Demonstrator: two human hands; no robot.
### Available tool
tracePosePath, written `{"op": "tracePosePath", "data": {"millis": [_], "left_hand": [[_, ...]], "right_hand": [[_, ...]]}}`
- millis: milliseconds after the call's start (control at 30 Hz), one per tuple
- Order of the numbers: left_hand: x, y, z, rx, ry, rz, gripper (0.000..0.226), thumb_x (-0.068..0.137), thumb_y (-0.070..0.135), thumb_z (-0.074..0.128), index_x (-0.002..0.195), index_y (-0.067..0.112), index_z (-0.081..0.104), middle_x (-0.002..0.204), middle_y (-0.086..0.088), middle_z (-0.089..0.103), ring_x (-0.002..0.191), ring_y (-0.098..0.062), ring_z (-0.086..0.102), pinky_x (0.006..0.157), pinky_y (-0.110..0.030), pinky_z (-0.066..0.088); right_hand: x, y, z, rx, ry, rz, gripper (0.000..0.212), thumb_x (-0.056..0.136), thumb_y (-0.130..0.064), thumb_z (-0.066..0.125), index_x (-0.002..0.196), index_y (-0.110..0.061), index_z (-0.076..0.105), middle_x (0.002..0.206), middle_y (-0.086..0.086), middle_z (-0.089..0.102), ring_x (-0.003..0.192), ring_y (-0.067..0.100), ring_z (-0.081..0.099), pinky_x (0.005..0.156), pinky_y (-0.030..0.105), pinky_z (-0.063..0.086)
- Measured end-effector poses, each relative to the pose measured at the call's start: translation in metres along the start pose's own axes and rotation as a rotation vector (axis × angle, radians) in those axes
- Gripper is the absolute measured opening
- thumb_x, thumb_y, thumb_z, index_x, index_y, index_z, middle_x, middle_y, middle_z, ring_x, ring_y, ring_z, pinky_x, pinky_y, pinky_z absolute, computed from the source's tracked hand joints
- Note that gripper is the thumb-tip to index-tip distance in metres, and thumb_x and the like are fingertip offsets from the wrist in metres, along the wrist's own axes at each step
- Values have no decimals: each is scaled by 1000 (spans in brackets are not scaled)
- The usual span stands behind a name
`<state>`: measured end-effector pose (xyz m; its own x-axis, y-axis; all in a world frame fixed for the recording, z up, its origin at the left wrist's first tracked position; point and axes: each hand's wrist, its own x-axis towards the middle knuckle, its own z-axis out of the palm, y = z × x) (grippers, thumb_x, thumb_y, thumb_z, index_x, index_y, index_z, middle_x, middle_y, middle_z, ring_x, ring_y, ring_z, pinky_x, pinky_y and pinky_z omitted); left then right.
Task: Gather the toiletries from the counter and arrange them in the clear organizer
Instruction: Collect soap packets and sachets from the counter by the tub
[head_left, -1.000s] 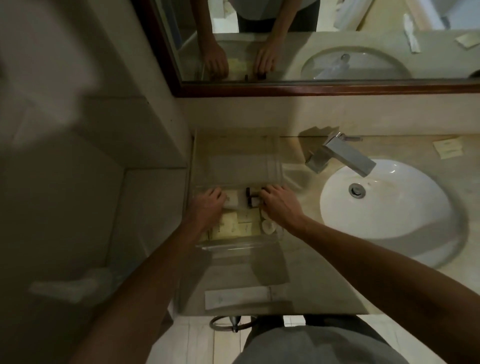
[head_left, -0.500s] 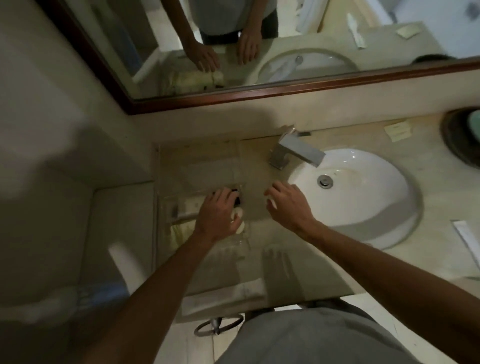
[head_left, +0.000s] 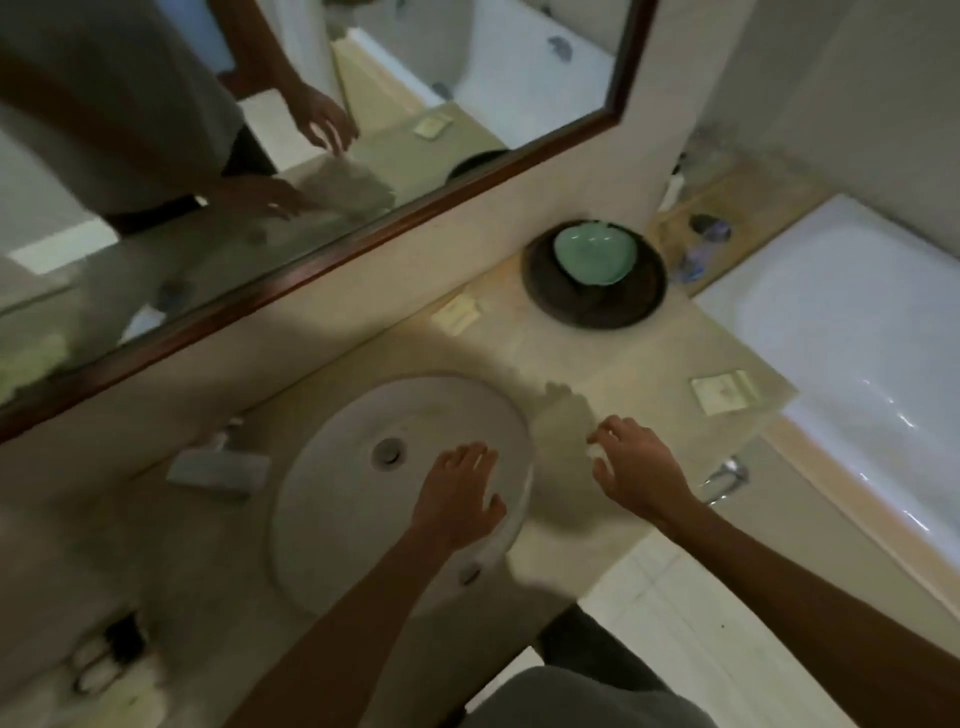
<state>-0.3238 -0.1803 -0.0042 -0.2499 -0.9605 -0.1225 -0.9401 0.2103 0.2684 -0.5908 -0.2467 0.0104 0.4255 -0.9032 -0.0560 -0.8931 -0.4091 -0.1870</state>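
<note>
The clear organizer (head_left: 111, 660) sits blurred at the bottom left corner of the counter, with small bottles and pale packets inside. My left hand (head_left: 460, 496) hovers over the white sink basin (head_left: 363, 499), fingers spread, holding nothing. To the right of the basin, above the beige counter, my right hand (head_left: 636, 467) has its fingers apart and curled and holds nothing. A pale flat packet (head_left: 457, 313) lies on the counter near the mirror wall. A second pale packet (head_left: 724, 391) lies at the counter's right edge beside the bathtub.
A dark round tray (head_left: 597, 306) carries a green dish (head_left: 595, 254) at the back right. A square metal faucet (head_left: 218, 467) stands left of the basin. The white bathtub (head_left: 857, 332) borders the counter on the right. A framed mirror (head_left: 311, 244) runs along the wall.
My view has swung right, away from the organizer toward the sink and tub. Both hands left the organizer and moved right, the left over the basin, the right over the counter.
</note>
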Motion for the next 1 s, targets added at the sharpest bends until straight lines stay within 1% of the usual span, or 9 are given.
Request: {"op": "tracePosePath", "data": {"millis": [167,267,367,433,567,700,767,867,1000], "left_hand": [[93,47,11,62,-20,51,60,68,42,49,120,12,56,117,-9,60,107,-30,57,88,-40,47],[140,49,9,134,-31,67,65,68,44,47,122,10,53,122,-12,58,107,-32,56,88,-41,47],[180,35,5,185,-57,-58,69,72,47,54,131,10,47,133,-13,51,116,-32,51,94,-43,44],[202,19,2,193,-76,-175,75,76,50,57,137,10,40,141,-14,44,125,-32,45,100,-45,40],[235,-23,-5,133,-42,-425,80,80,55,55,141,9,32,147,-16,36,130,-34,39,104,-47,35],[243,-73,5,83,-89,-592,87,85,62,46,149,10,19,157,-18,20,141,-36,24,114,-49,24],[234,-75,7,115,-134,-539,87,86,67,41,149,12,18,157,-16,20,141,-36,25,114,-48,24],[205,-45,17,101,-55,-203,73,86,57,45,140,9,40,146,-16,42,131,-36,42,106,-48,36],[173,0,26,26,-81,109,60,88,44,54,136,11,45,146,-13,43,130,-36,42,109,-48,35]], "right_hand": [[-6,102,-4,-34,-106,131,36,70,-17,75,106,-17,68,103,4,65,91,25,62,73,35,52],[4,147,-7,-61,-159,235,45,74,-11,68,119,-11,64,116,11,63,102,32,58,82,40,50],[15,180,0,-53,-170,334,54,82,-12,61,135,-10,51,134,17,53,118,37,51,96,46,46],[21,193,10,-45,-148,347,52,85,-14,62,135,-10,49,136,20,52,118,40,52,94,49,47],[41,180,36,-64,-139,235,52,89,-28,52,139,-15,43,137,16,48,117,36,51,91,45,49],[72,127,52,43,-210,-68,58,89,-44,37,137,-14,51,143,14,49,130,35,47,98,49,46],[85,111,54,104,-240,-174,52,88,-40,45,131,-14,57,141,14,52,130,34,49,98,49,47],[96,105,54,116,-344,-238,51,89,-35,44,135,-18,52,149,7,43,141,27,33,109,49,38],[90,110,40,142,-317,-328,41,86,-24,55,125,-17,62,143,5,52,137,23,42,105,46,44]]}}
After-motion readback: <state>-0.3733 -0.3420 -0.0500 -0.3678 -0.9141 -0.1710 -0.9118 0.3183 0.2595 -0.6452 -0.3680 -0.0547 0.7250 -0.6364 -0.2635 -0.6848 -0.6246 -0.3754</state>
